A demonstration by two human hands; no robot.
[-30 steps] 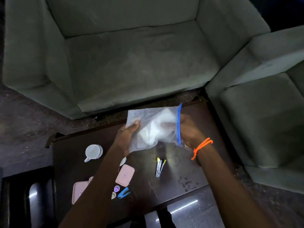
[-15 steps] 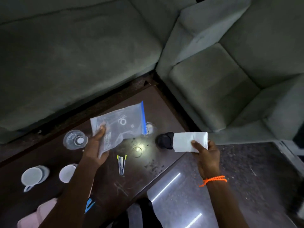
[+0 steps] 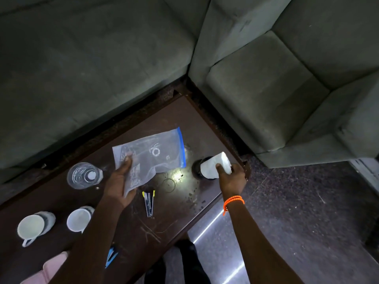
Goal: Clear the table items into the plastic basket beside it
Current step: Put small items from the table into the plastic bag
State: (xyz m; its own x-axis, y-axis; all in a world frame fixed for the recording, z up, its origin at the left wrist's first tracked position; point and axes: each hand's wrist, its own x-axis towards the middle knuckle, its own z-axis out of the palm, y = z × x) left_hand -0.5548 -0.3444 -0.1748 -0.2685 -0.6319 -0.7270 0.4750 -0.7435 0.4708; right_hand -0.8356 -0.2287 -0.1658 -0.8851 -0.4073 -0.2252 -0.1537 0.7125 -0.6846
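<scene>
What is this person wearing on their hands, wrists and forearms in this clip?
Both forearms are bare right up to the bottom edge of the picture: no sleeves and no gloves. The right hand has an orange beaded bracelet looped around its wrist in several strands. The left hand and its wrist show no band, watch or ring.

Bare forearms — orange beaded bracelet (image 3: 233,200) on right wrist.

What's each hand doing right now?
Left hand: closed on the zip bag, held over the table.
Right hand: closed on the white roll, near the table's right edge.
</scene>
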